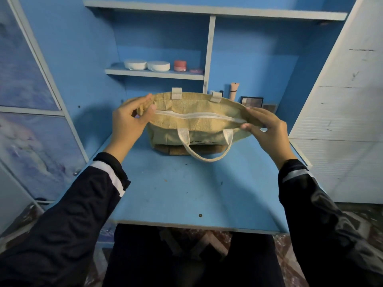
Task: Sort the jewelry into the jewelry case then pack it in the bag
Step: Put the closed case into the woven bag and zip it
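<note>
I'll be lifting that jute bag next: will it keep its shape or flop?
Probably semi-stiff: the jute bag stands upright, though its top bows between the left hand and right hand pinching its ends. Its front handle droops, so likely floppy. Weight can't be judged.

Bag [192,106] interior out of sight beneath zipper [199,116]; far handle [176,93] and tube [234,92] base mostly behind bag.

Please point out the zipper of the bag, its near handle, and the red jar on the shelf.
zipper [196,116], head view, middle of white tape.
near handle [183,136], head view, left strap.
red jar [180,65], head view, front wall.
</note>
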The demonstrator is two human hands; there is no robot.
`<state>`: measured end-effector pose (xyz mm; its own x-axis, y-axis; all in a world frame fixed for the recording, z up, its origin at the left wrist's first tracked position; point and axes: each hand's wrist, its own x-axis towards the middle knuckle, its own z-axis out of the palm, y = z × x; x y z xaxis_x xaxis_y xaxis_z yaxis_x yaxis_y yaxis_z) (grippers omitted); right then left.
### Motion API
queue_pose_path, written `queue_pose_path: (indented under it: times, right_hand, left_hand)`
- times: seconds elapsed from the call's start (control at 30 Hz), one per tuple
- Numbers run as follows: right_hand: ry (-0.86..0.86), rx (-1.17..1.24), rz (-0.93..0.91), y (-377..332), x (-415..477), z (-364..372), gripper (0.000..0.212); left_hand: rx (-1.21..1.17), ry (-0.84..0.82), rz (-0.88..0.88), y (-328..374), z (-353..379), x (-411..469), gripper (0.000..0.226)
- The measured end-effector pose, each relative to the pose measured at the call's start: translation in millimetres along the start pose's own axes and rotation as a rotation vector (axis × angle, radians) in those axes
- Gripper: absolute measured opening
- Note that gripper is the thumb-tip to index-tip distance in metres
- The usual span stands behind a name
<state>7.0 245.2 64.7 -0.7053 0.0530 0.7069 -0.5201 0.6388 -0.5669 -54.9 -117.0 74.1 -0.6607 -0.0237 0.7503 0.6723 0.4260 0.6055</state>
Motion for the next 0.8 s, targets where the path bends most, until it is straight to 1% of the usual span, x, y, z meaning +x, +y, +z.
queue_pose_path:
  times: [0.23, 0.37, 0.43, 0.5, 0.6, 0.7, 0.8]
  right_hand:
    - [0.144, -0.02, 0.097, 13.7, 29.1, 21.0, 0.045]
    - [0.148, 0.069, 0.199, 17.6, 35.3, 31.9, 0.042]
    - [0.143, 0.141, 0.22, 21.3, 36.5, 36.3, 0.045]
    - [0.15, 0.183, 0.224, 24.5, 37.6, 41.0, 0.052]
    - [0.161, 0.249, 0.23, 24.9, 40.6, 48.4, 0.06]
    - [0.173, 0.271, 0.222, 25.7, 45.8, 53.6, 0.061]
    - [0.166, 0.26, 0.24, 30.1, 52.6, 58.4, 0.061]
  left_hand:
    - [-0.03, -0.045, -0.14, -13.1, 4.1, 25.4, 0.035]
    - [-0.1, -0.1, -0.195, -23.2, 5.0, 30.3, 0.046]
    - [-0.154, -0.148, -0.189, -26.0, 8.4, 25.4, 0.052]
    - [-0.186, -0.162, -0.17, -29.8, 13.0, 19.8, 0.057]
    - [-0.193, -0.115, -0.135, -37.3, 20.6, 19.4, 0.061]
    - [-0.188, -0.084, -0.105, -45.7, 26.2, 27.5, 0.064]
    - [-0.201, -0.075, -0.144, -51.3, 31.9, 37.0, 0.064]
